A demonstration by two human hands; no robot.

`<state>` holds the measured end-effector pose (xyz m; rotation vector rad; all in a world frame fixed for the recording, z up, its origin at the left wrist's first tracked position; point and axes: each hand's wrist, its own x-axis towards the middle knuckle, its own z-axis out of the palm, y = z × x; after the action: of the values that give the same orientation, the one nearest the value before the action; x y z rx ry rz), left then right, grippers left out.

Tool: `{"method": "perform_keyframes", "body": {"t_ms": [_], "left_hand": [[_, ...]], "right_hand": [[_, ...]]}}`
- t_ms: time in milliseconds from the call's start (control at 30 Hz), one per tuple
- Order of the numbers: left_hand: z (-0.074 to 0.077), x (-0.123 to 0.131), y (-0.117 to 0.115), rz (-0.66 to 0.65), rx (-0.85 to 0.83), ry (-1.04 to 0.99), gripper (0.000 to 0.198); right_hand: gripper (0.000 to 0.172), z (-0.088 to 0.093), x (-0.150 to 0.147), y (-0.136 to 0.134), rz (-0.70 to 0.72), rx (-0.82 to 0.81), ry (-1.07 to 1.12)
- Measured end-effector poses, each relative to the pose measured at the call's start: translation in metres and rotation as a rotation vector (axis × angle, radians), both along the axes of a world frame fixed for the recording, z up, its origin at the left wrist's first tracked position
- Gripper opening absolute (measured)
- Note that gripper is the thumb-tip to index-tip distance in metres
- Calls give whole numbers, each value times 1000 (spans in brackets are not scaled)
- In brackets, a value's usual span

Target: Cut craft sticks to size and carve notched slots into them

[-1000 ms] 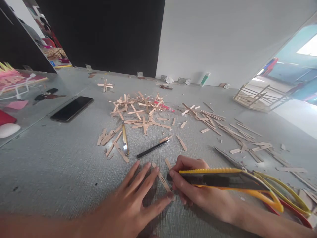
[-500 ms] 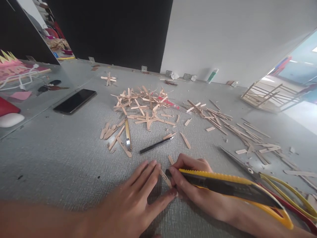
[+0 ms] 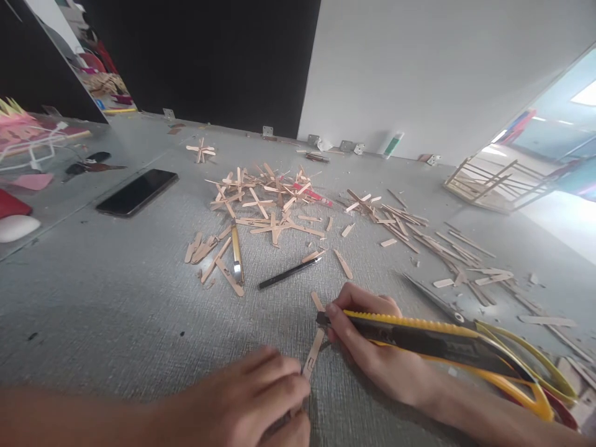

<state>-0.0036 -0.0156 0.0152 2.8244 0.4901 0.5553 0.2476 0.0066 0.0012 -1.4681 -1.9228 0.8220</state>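
A flat wooden craft stick (image 3: 313, 355) with a small rectangle marked or cut in it slants up from the fingers of my left hand (image 3: 251, 397), which are closed on its lower end. My right hand (image 3: 372, 335) grips a yellow and black utility knife (image 3: 419, 338), its tip just above the stick's upper end. Whether the blade touches the wood I cannot tell. Another short stick piece (image 3: 317, 302) lies beyond the knife tip. Past my hands rest a black craft knife (image 3: 288, 273) and a yellow-handled cutter (image 3: 237, 254).
A pile of crossed stick pieces (image 3: 274, 198) covers the table's middle. More loose sticks (image 3: 447, 248) spread right, near scissors (image 3: 442, 304) with yellow handles. A phone (image 3: 137, 192) lies left. Panels (image 3: 395, 68) stand along the back.
My left hand has gone from flat with spread fingers to curled around the stick, moving nearer to me. The stick has turned to slant the other way. The knife has lifted slightly.
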Motion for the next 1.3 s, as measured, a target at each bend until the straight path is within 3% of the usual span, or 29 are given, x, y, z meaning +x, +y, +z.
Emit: {"method": "perform_keyframes", "body": {"t_ms": [33,133,233,400,600,800,967,1100,1300], "left_hand": [[2,-1,7,-1,59,13,23],[6,-3,28,-146,-20,231,46],[4,-5,37,-190,5,241,56],[-1,-6,36,-93,30,307,67],[10,-9,34,-88,-24,362,47],[12,-10,31,-22,1,349,75],[13,-11,31,-3,-69,347,58],[10,-10,32,-25,-71,375,83],[-3,-6,31,-5,-101,317,72]], "right_hand": [[38,-1,0,0,-8,7,10],[38,-2,2,-1,-64,2,55],[39,-2,2,-3,-96,-19,130],[38,3,-1,-5,-39,87,112],[38,2,0,-4,-53,9,119],[39,1,1,-3,-36,2,57],[39,-3,4,-3,-38,-37,40],[40,-5,5,-2,-29,-33,9],[37,-5,1,-1,24,-31,-45]]}}
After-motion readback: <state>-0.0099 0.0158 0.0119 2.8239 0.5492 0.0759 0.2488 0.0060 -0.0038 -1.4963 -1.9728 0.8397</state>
